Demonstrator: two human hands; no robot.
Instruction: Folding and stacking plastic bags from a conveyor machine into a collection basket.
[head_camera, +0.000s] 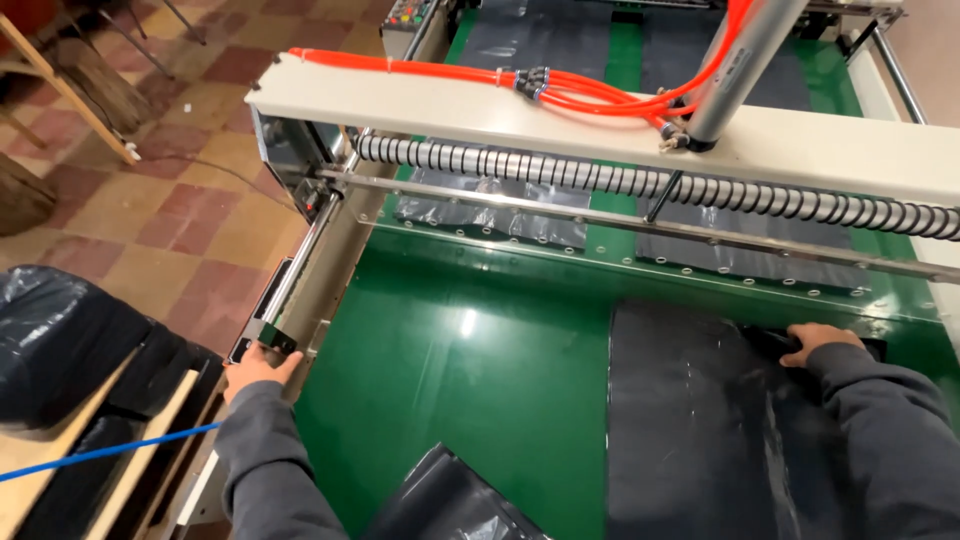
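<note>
1. Crumpled black plastic (450, 505) is seen lying nearest, on the green conveyor belt (470, 350).
2. Farther along the belt, the stack of black bags (700, 430) is gripped at its far edge by the closed right hand (815, 342); it is not yet lifted.
3. Left of the belt, the machine's rail end (270, 335) is clasped by the left hand (258, 368).

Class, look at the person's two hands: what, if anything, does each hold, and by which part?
The left hand grips the near corner of the machine frame. The right hand grasps the far edge of the black plastic sheets.
</note>
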